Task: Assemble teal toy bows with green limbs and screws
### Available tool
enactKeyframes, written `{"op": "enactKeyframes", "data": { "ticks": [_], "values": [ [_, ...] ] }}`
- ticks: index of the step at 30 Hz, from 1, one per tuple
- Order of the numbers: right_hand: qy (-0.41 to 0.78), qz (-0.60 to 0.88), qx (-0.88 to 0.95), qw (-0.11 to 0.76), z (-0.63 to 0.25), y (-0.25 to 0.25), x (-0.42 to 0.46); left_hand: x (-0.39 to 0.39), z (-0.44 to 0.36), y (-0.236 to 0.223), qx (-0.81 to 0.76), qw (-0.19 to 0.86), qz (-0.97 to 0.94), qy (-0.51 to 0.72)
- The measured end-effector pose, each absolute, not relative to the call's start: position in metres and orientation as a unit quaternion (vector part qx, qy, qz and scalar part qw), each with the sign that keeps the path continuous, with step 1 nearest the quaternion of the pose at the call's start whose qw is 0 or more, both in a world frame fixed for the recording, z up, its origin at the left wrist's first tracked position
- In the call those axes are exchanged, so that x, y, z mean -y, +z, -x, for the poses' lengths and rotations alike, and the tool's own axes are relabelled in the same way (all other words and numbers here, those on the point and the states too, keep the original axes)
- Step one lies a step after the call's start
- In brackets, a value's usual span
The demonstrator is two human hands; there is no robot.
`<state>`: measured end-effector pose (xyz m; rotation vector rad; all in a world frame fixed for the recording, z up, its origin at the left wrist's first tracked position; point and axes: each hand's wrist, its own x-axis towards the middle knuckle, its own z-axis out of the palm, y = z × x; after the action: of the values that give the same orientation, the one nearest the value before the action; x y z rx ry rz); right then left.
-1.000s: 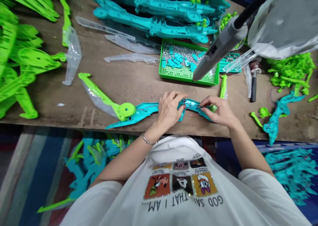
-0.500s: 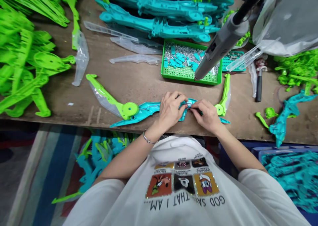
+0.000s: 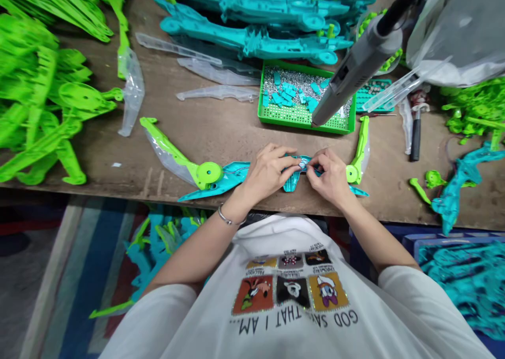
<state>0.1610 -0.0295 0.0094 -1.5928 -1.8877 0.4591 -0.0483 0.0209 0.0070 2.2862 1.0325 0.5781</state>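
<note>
A teal plastic bow-shaped shell (image 3: 235, 176) lies at the table's front edge, its hollow side up, with thin wires (image 3: 303, 163) inside its middle. A lime-green limb with a clear strip (image 3: 173, 154) joins its left end, and a similar green limb (image 3: 360, 151) its right end. My left hand (image 3: 268, 172) lies over the shell left of the middle, thumb and index finger closed at the wires. From the other side, my right hand (image 3: 329, 176) pinches the wires between thumb and fingers. The exact grip points are partly hidden by the fingers.
Behind the hands stands a green tray (image 3: 307, 126) of screws and small teal pieces. A grey tool (image 3: 347, 75) hangs over it. Teal shells (image 3: 252, 41) are stacked at the back, green parts (image 3: 35, 112) heaped left. A black-handled hammer-like tool (image 3: 415, 138) lies right.
My left hand has shifted slightly left and flattened over the shell, with its fingers stretched toward the middle. My right fingers have curled more at the wires. The view has shifted slightly.
</note>
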Motion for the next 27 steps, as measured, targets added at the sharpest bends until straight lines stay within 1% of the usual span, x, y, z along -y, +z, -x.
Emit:
{"op": "enactKeyframes", "data": {
  "ticks": [5,11,14,17,19,24,27],
  "values": [
    [0.188,0.576,0.739,0.295,-0.165,0.015,0.03,-0.02,0.039,0.003,-0.396,0.225,-0.862,0.22],
    [0.233,0.548,0.756,0.272,-0.179,0.028,0.03,-0.022,0.033,0.013,-0.36,0.182,-0.9,0.165],
    [0.249,0.548,0.748,0.28,-0.189,0.038,0.032,-0.023,0.03,0.019,-0.353,0.17,-0.91,0.136],
    [0.242,0.552,0.741,0.296,-0.194,0.043,0.034,-0.024,0.029,0.022,-0.35,0.148,-0.918,0.114],
    [0.237,0.555,0.742,0.293,-0.194,0.042,0.036,-0.024,0.029,0.021,-0.344,0.14,-0.922,0.107],
    [0.193,0.549,0.778,0.236,-0.185,0.027,0.036,-0.028,0.033,0.017,-0.318,0.139,-0.932,0.109],
    [0.174,0.55,0.792,0.199,-0.182,0.021,0.034,-0.033,0.036,0.019,-0.291,0.159,-0.938,0.103]
  ]
}}
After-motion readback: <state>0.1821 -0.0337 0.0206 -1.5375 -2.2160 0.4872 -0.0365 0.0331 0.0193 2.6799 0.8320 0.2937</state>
